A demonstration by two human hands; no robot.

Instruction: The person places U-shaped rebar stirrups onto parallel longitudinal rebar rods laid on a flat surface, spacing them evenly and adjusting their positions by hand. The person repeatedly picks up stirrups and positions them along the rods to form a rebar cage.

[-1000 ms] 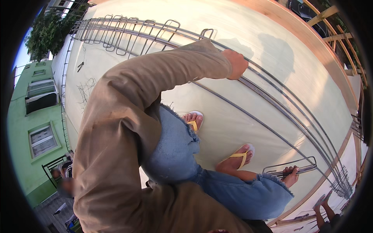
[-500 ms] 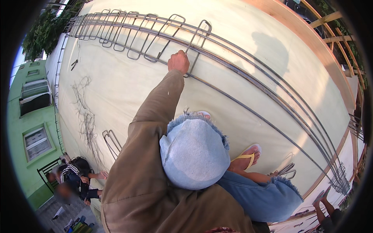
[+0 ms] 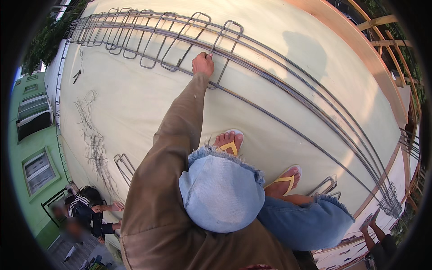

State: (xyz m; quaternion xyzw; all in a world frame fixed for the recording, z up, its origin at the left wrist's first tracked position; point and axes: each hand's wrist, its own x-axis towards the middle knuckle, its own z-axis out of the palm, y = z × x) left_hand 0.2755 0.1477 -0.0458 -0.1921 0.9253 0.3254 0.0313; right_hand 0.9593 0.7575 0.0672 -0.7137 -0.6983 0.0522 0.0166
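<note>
My left hand (image 3: 203, 64) is closed around one side of a bent steel stirrup (image 3: 226, 69). This rectangular loop encircles several long ribbed reinforcing bars (image 3: 279, 81) and is the rightmost one spaced along them. Farther left, several more stirrups (image 3: 173, 40) stand tilted around the same bars. The lower bar (image 3: 256, 105) runs apart from the bundle and passes just below my hand. My right hand is out of sight. Loose stirrups (image 3: 325, 183) lie beside my right foot, partly hidden by my knee.
Tangled thin wire (image 3: 94, 139) and dark pincers (image 3: 77, 76) lie on the pale surface at left, near more loose stirrups (image 3: 123, 166). A person (image 3: 92, 209) sits at lower left; another person's legs (image 3: 375, 238) show at lower right. Wooden boards (image 3: 360, 49) edge the far right.
My left hand has shifted slightly up along the stirrup and still grips it. The view has tilted a little, bringing my left foot into sight. The loose stirrups by my right foot look shifted.
</note>
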